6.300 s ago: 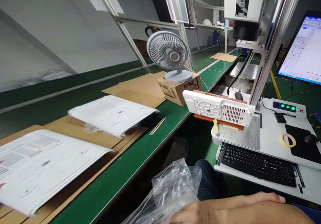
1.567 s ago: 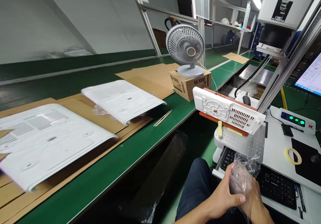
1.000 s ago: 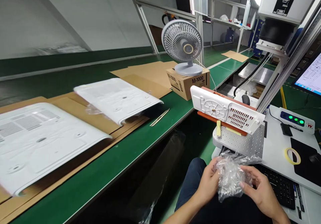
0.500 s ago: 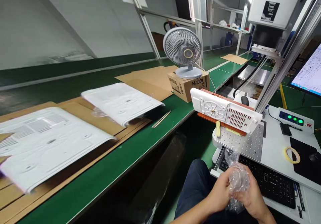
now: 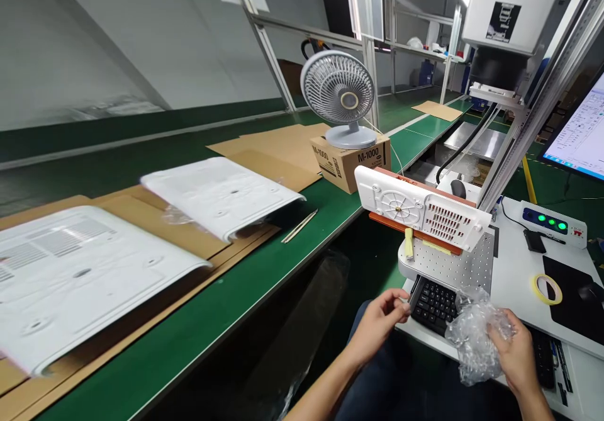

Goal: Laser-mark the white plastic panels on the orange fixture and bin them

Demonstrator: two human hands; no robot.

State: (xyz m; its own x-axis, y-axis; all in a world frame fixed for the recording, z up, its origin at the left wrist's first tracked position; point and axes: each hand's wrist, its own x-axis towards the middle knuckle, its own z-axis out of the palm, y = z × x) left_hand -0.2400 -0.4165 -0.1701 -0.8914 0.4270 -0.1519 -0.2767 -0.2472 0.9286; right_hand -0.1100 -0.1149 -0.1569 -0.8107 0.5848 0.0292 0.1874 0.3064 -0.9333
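Observation:
Crumpled clear plastic (image 5: 476,336) is bunched in my right hand (image 5: 516,352), above the keyboard (image 5: 433,308). My left hand (image 5: 380,323) is apart from it, at the left edge of the keyboard tray, with thumb and fingers pinched together; anything between the fingertips is too small to make out. Beyond my hands, a white panel with a round grille and slots (image 5: 419,210) leans tilted on an orange holder (image 5: 401,223) over the perforated metal plate (image 5: 443,270).
Two large white covers (image 5: 104,270) (image 5: 221,191) lie on cardboard (image 5: 165,219) along the green bench (image 5: 198,308). A fan (image 5: 337,90) stands on a box (image 5: 352,163). Right are yellow tape (image 5: 547,289), a control box (image 5: 552,223) and a monitor (image 5: 578,128); a white machine head (image 5: 514,12) hangs above.
My hands have separated. The left moved left and up, off the plastic; the right moved right with it, and the plastic has spread out. The view has shifted slightly.

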